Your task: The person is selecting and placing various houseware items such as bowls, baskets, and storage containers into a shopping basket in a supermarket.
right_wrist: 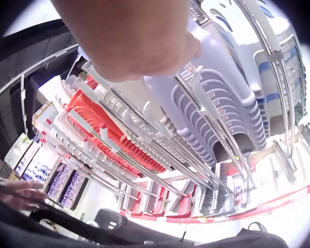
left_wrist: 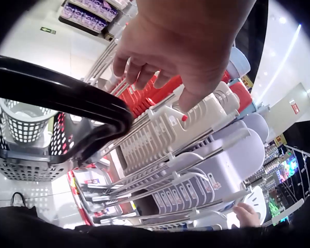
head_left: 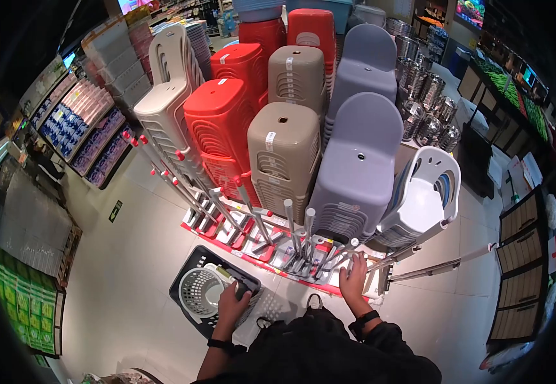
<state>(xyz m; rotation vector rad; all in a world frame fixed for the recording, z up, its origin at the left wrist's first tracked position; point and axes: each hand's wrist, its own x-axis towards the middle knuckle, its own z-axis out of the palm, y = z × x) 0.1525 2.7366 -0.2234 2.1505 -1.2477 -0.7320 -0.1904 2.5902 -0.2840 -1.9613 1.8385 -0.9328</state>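
My left hand (head_left: 232,307) is over a black shopping basket (head_left: 180,272), its fingers loosely bent in the left wrist view. The basket's black handle (left_wrist: 57,93) passes close by that hand. Inside the basket is a pale perforated plastic basket (head_left: 194,281). My right hand (head_left: 354,278) reaches forward to the tops of several long-handled cleaning tools (head_left: 310,221), fingers extended and thumb apart in the head view. Silver poles (right_wrist: 217,129) run down below it in the right wrist view, where its fingertips are hidden behind the back of the hand.
Behind the poles rise stacks of red stools (head_left: 217,102), beige stools (head_left: 284,125), and purple-grey chairs (head_left: 358,166). White chairs (head_left: 422,201) stand to the right, near metal canisters (head_left: 428,96). A red-edged base strip (head_left: 258,261) runs along the floor (head_left: 130,249).
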